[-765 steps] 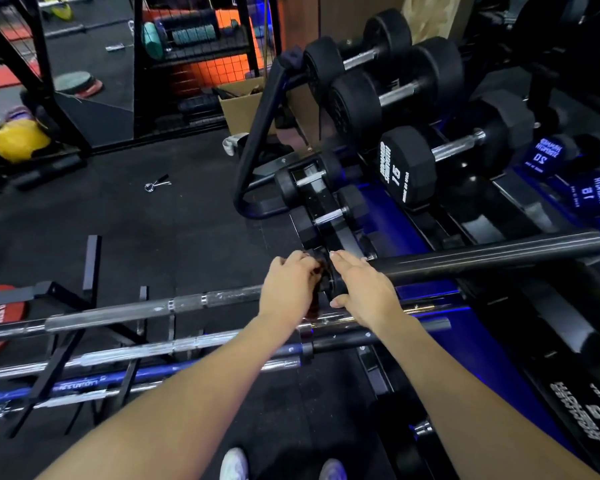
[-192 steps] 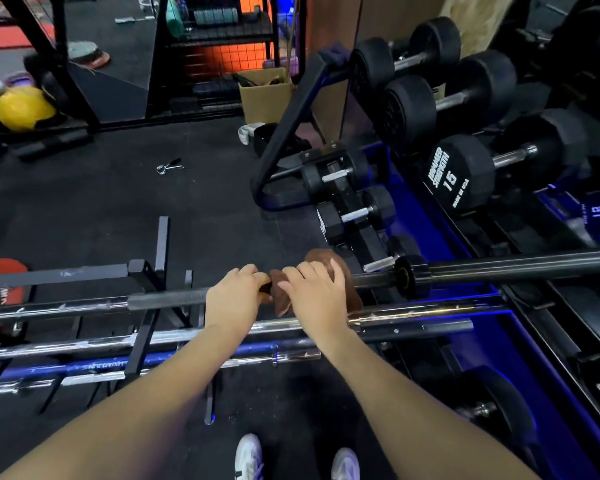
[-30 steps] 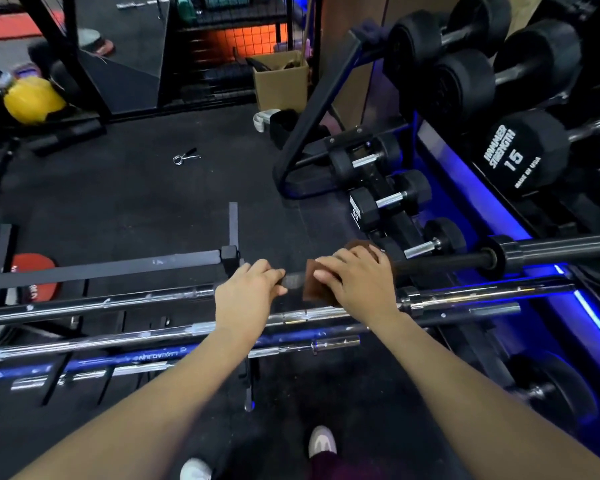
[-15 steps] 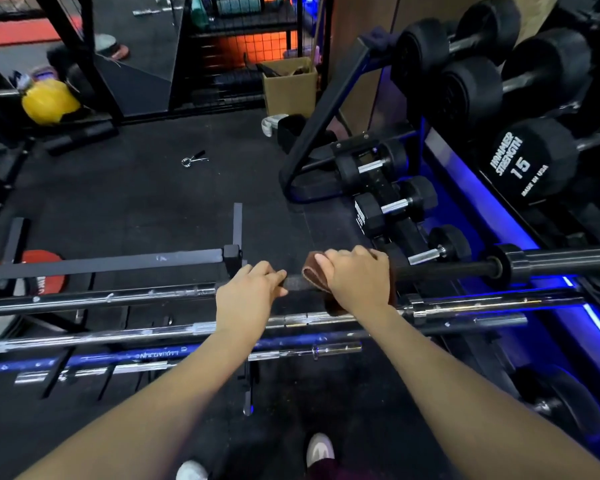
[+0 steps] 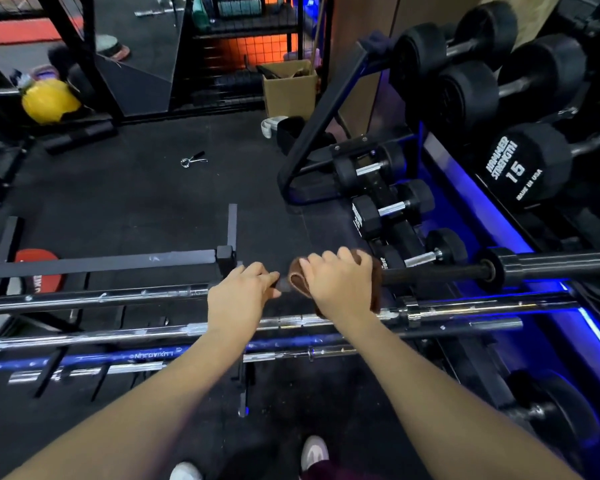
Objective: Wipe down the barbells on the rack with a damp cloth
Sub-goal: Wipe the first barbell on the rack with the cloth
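As the right hand [image 5: 340, 285] grips the brown cloth [image 5: 373, 284] round the top barbell [image 5: 440, 271], mid-frame, it sits slightly left of its spot a second ago (wipe creeping leftward along the shaft). Left hand [image 5: 239, 299], fingers curled round the bar, steadies it just beside. Lower barbells [image 5: 118, 336] likely still to do.

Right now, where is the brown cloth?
In the head view, centre-right: the brown cloth is wrapped over the black barbell under the right hand, beside the left hand.
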